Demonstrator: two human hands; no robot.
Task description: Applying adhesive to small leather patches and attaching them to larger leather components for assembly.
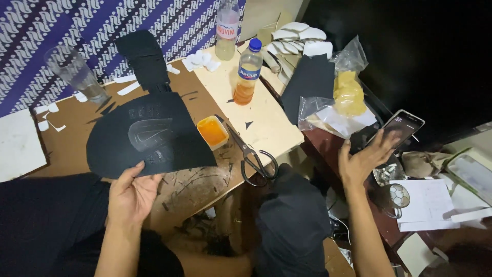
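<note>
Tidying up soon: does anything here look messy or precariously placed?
Yes. The scissors lie with their handles past the board's edge, and dark offcuts litter the worktop below the black sheet in the left hand.

My left hand (130, 192) sits at 7 o'clock, gripping the near edge of the flat sheet (148, 136) that lies over the table (66, 133). Small tub (212, 132) just beside the sheet, toward 3 o'clock; scissors (251, 154) beyond it, at the board (269, 120) edge. 2 bottles (248, 72) on the board at 12 o'clock. Drinking glass (77, 74) at 10 o'clock. My right hand (366, 159) at 3 o'clock, phone (402, 125) against its fingertips.
</note>
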